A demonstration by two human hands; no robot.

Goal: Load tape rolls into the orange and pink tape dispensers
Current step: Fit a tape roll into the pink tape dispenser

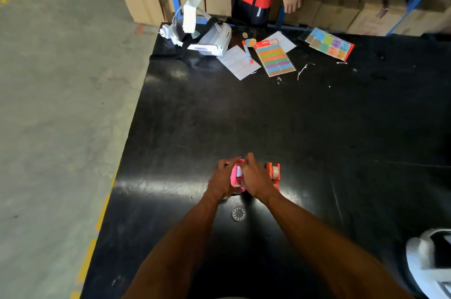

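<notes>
The L hand (pixel 223 180) is wrapped round the left flank of the pink dispenser (pixel 236 175), fingers curled shut on its body. The dispenser lies directly betw. both hands, long axis running away from the wearer, cutter end nearer the wearer, as far as can be judged. A white roll (pixel 239 172) is seen in its well, but whether fully seated can't be told. The R hand (pixel 255 178) is laid over the top and right side, fingertips pinched near the roll; what exactly is pinched is hidden. Just beside it, to the right, the orange dispenser (pixel 273 173) stands on the black surface (pixel 317 140), untouched, w/ a roll (pixel 275 172) already in it; R hand is nearer.

Count: 2 dispensers, 2 rolls visible, 1 ring-shaped core (pixel 238 213) lying loose nearer the wearer.
</notes>
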